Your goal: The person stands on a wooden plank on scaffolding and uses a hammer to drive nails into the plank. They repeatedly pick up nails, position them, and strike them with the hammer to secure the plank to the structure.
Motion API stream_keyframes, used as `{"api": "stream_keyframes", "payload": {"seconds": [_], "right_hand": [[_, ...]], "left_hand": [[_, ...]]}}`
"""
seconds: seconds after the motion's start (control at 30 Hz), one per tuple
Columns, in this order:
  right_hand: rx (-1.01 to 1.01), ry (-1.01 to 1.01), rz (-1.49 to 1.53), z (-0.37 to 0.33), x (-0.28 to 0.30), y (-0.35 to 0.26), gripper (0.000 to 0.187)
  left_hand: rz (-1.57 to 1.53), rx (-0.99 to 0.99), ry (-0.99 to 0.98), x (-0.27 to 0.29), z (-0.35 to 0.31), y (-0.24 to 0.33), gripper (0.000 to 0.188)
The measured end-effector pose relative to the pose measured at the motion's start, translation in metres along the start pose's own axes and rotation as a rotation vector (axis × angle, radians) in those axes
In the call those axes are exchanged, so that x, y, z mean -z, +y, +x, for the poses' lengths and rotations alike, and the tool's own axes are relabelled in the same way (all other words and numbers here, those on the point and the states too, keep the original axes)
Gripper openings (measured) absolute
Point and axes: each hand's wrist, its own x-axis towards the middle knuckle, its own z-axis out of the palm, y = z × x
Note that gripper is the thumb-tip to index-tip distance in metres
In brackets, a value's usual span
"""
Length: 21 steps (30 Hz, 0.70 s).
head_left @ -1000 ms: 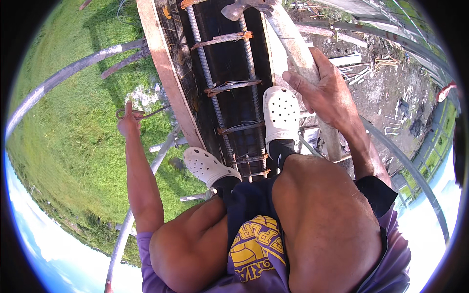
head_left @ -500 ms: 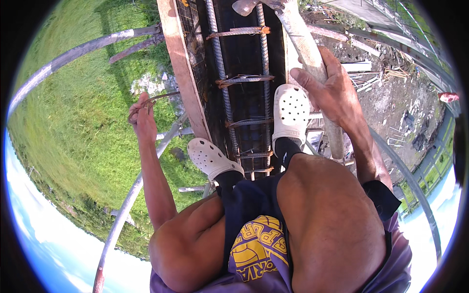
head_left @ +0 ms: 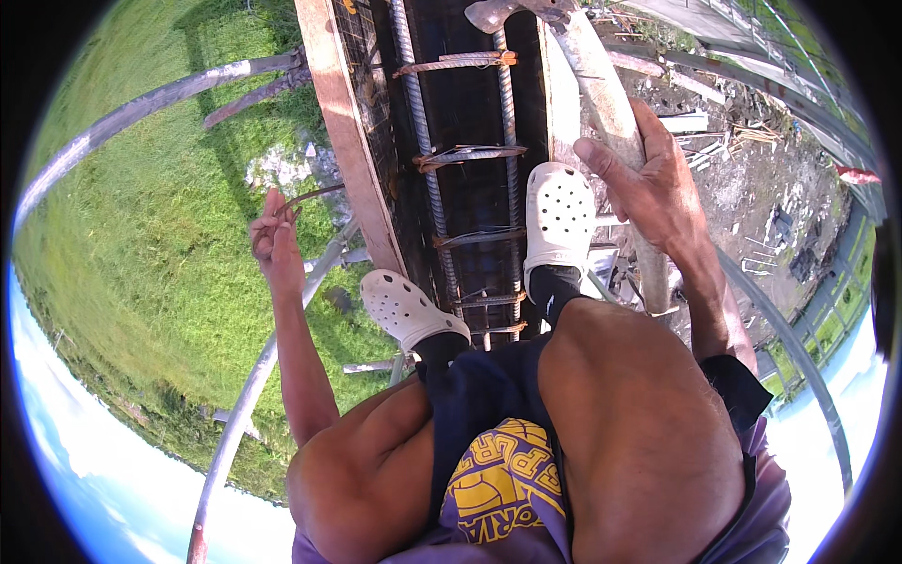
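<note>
My right hand (head_left: 658, 188) is closed around the pale, worn handle of a claw hammer (head_left: 601, 85). Its metal head is at the upper edge, over the right side of the formwork. Off the left side, my left hand (head_left: 275, 240) has its fingers curled in on a thin, dark bent wire (head_left: 319, 192). That wire runs from the fingers to the left formwork board (head_left: 352, 141). Between the boards lies a rebar cage (head_left: 432, 188) of two long ribbed bars with several cross ties.
My feet, in white clogs (head_left: 561, 211), rest on the two sides of the formwork. Scaffold pipes (head_left: 246, 385) pass on the left and more pipes (head_left: 789, 338) on the right. Far below are grass (head_left: 141, 263) at left and ground strewn with timber and debris (head_left: 752, 226) at right.
My left hand has turned and dropped slightly, and less of the wire shows around its fingers. My right hand and the hammer have shifted a little to the right.
</note>
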Motion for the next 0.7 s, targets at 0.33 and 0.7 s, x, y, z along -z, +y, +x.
{"api": "stream_keyframes", "payload": {"seconds": [0.33,0.7], "right_hand": [[-0.017,-0.11,-0.043,-0.003,-0.008,-0.022,0.071],[0.009,-0.152,-0.039,-0.007,-0.017,-0.033,0.067]], "left_hand": [[0.249,-0.177,-0.103,-0.043,-0.052,0.007,0.016],[0.219,-0.223,-0.022,-0.052,-0.069,-0.006,0.023]]}}
